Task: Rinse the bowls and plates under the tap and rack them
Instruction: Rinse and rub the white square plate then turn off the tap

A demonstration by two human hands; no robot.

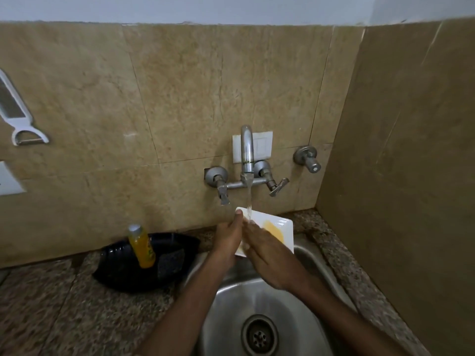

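One square white plate (pixel 279 228) sat tilted under the tap (pixel 247 150) stream, above the sink (pixel 308 255). Left hand (pixel 227 240) gripped its edge; right hand (pixel 267 255) lay flat, rubbing. Probably rigid, breakable, wet-slick: best held by opposite rims.

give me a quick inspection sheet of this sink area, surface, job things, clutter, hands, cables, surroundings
surface: speckled granite counter around a round steel sink; basin holds no dishes, drain uncovered
job's things: square white plate with yellow residue, tilted under the stream from the wall-mounted steel tap; no rack in view
clutter: black plastic tray left of the sink, holding a yellow liquid bottle and a dark scrub pad
grippers: left hand grips the plate's left edge; right hand lies flat on the plate's face
cables: nothing seen
surroundings: beige stone tiles; white peeler hanging at left; white switch plate behind the tap; spare steel valve at right
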